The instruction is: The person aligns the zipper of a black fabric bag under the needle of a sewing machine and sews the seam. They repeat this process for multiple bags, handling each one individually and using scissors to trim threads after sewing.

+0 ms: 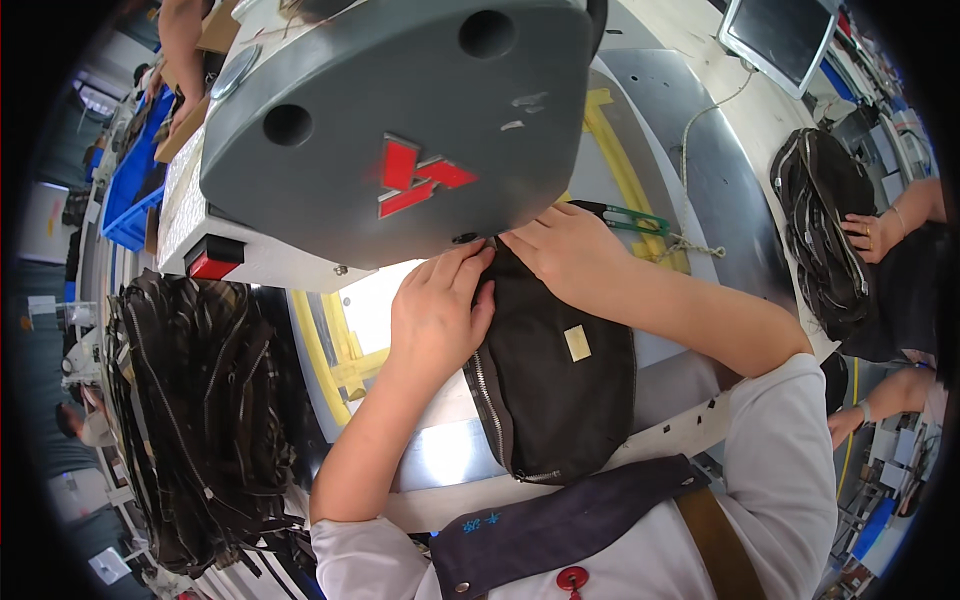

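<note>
The room is a busy workshop, its far parts curved and crowded, and at the left a blue crate [130, 225] stands beyond the machine. Near it, on the left, a tall pile of dark zippered pieces [190, 400] hangs in loose folds. In the middle, a big grey machine head [330, 190] leans over a shiny metal plate [665, 80] with yellow tape [620, 140].

The left hand [440, 300] has its fingers gathered narrowly at the far left edge of a black pouch [560, 390]. This pouch lies flat on the plate, below the machine head, with a zipper [487, 400] along its left side and a pale yellow tag [577, 343] on its face. The right hand [570, 245] rests at the far edge too, fingers close together; whether either hand pinches or only presses, I cannot tell. Right of it lies a green-handled tool [632, 220]; farther right, a co-worker's hand [872, 237] touches a stack of black pieces [825, 230].

The step in hand appears to be placing the far edge under the machine head. I judge the next move calls for a flat, even edge and careful fingertips.

The machine head hides the working point and the far end of the pouch; the right fingertips are hard to make out.
</note>
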Available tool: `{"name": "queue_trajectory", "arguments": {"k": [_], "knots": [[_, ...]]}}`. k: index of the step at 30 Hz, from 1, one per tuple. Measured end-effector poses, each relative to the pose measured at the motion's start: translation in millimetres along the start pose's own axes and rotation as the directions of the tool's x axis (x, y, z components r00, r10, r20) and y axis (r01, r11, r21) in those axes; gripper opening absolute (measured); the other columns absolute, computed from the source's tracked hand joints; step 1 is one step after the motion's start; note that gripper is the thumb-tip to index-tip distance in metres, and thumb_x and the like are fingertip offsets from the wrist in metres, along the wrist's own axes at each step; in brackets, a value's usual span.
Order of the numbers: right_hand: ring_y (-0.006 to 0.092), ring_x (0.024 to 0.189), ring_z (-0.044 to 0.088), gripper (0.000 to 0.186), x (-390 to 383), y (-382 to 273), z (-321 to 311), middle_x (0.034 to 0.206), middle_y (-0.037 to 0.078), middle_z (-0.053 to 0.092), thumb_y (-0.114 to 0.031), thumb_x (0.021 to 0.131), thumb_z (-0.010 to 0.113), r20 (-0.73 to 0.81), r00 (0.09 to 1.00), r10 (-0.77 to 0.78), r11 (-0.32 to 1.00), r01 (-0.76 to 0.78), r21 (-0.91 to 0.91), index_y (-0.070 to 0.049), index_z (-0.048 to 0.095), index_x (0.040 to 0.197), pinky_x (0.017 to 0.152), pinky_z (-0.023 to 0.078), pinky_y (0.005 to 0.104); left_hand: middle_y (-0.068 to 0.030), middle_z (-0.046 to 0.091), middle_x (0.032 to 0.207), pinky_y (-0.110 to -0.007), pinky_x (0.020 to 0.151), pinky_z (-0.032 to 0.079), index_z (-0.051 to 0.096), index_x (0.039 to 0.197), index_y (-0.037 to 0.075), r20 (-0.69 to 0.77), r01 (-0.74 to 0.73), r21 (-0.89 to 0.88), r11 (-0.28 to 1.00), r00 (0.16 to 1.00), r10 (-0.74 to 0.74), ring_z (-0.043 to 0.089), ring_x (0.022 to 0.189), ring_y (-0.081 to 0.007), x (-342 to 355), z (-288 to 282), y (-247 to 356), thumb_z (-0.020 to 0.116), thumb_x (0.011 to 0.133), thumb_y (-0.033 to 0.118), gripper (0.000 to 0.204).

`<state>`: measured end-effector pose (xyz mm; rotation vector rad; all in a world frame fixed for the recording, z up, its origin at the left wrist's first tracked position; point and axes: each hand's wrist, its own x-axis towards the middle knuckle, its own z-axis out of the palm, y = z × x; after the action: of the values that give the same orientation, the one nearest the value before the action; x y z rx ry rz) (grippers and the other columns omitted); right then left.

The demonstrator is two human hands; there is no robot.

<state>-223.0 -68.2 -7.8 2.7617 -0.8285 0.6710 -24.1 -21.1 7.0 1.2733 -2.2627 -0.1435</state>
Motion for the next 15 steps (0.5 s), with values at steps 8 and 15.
{"name": "queue_trajectory", "arguments": {"k": [8, 15], "knots": [[0.0183, 0.086, 0.057, 0.02, 1.1, -0.3, -2.0, 0.093, 0.005, 0.056, -0.014, 0.075, 0.058, -0.007, 1.0, -0.005, 1.0, 0.005, -0.004, -0.001, 0.066, 0.087, 0.072, 0.048, 0.0302, -0.0081, 0.064, 0.115, -0.036, 0.085, 0.052, 0.065, 0.103, 0.003, 0.013, -0.025, 0.042, 0.999, 1.0, 0.025, 0.064, 0.1, -0.0265, -1.3, 1.3, -1.7, 0.07, 0.075, 0.005, 0.028], [0.0174, 0.085, 0.057, 0.02, 2.4, -0.1, -1.6, 0.091, 0.004, 0.055, -0.013, 0.076, 0.058, 0.006, 1.0, -0.001, 1.0, 0.001, -0.01, 0.0, 0.065, 0.089, 0.072, 0.048, 0.0296, -0.0074, 0.064, 0.114, -0.036, 0.085, 0.052, 0.064, 0.104, 0.004, 0.026, -0.029, 0.045, 0.999, 0.999, 0.027, 0.064, 0.101, -0.0263, -0.5, -0.6, -1.7, 0.069, 0.075, 0.005, 0.029]]}}
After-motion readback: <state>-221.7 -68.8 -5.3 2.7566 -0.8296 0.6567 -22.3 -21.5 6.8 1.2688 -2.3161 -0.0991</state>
